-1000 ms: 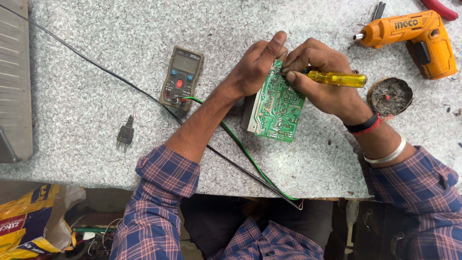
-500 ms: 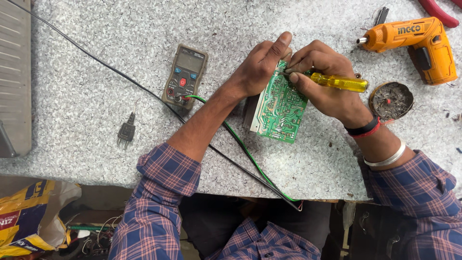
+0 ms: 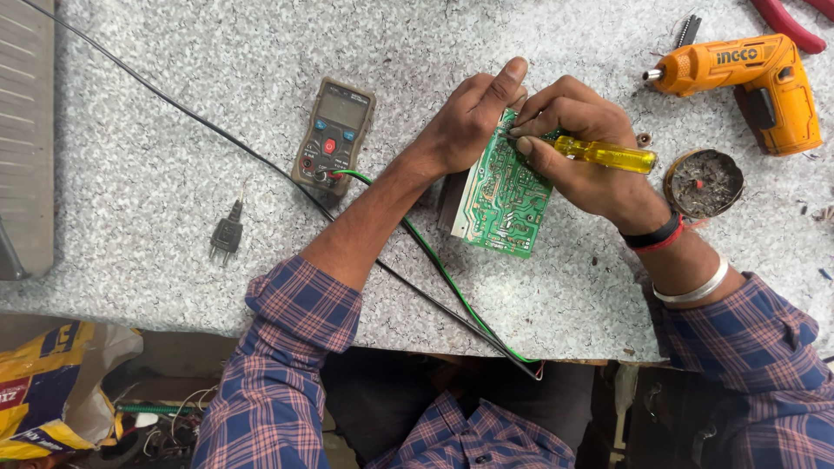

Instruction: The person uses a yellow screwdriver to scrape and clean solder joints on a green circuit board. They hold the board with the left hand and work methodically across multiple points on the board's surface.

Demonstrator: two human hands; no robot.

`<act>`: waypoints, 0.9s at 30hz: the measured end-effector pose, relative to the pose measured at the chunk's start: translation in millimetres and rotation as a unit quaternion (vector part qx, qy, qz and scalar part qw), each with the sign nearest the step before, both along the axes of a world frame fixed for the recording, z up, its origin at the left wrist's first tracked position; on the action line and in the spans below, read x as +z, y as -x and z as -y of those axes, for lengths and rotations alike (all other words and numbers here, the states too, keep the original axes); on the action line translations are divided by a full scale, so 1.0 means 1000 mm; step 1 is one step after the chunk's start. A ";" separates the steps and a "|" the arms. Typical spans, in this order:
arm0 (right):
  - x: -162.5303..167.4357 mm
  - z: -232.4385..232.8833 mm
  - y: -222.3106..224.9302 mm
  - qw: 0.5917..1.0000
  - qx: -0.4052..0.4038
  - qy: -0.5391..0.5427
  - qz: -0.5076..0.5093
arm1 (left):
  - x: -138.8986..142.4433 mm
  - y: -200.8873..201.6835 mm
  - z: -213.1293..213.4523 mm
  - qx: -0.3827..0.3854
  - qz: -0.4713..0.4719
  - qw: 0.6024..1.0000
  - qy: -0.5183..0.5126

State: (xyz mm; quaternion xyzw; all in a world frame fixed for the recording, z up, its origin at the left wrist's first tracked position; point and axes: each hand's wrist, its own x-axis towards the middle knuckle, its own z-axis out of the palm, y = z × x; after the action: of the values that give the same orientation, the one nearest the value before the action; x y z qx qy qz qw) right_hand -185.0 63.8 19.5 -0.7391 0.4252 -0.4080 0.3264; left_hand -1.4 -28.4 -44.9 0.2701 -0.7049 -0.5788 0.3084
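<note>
- Right hand point(image 3: 591, 161) is closed round the yellow-handled screwdriver point(image 3: 608, 155), pinching it up near the shaft; the handle's long axis runs out toward the tabletop's right edge, and the tip end, hidden under the fingers, points left onto the board.
- Left hand point(image 3: 473, 122) is curled over the top edge of the green circuit board point(image 3: 504, 195), clamping it, fingertips nearly touching the right hand's. Both hands meet at that upper edge, so neither is clearly the nearer.
- The board sits mid-tabletop, solder side up, tilted, its long axis running from the hands down toward the near edge.
- Orange cordless screwdriver point(image 3: 751, 78) lies near the far right corner, well apart.
- Grey multimeter point(image 3: 334, 135) sits left of the board, green lead point(image 3: 452, 287) trailing to the near edge.
- Small round tin point(image 3: 704, 182) just beside the right wrist.
- Black plug point(image 3: 227, 234) lies off to the left.
</note>
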 end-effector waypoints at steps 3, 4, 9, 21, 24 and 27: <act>0.002 0.000 0.002 0.999 0.047 0.012 0.010 | 0.000 0.000 0.000 0.000 -0.012 1.000 0.007; 0.003 0.000 0.002 0.999 0.049 0.016 0.008 | 0.001 0.000 0.000 0.002 -0.011 1.000 0.008; 0.001 -0.001 -0.001 0.999 0.029 0.006 0.019 | 0.000 0.000 0.001 0.000 -0.013 1.000 0.005; 0.001 0.001 0.000 1.000 0.020 0.004 0.016 | 0.004 -0.001 -0.001 -0.006 -0.002 1.000 0.007; 0.000 0.001 0.001 0.999 0.027 0.023 0.005 | 0.004 0.000 -0.001 -0.008 0.007 1.000 0.014; 0.001 0.001 0.003 0.999 0.045 0.009 0.007 | 0.004 0.000 -0.002 0.009 0.001 1.000 0.018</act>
State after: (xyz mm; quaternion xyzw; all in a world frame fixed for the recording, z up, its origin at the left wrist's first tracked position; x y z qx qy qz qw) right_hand -188.3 62.7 20.4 -0.7573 0.3854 -0.4024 0.3406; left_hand -1.6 -26.1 -41.4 0.2711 -0.7133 -0.5628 0.3176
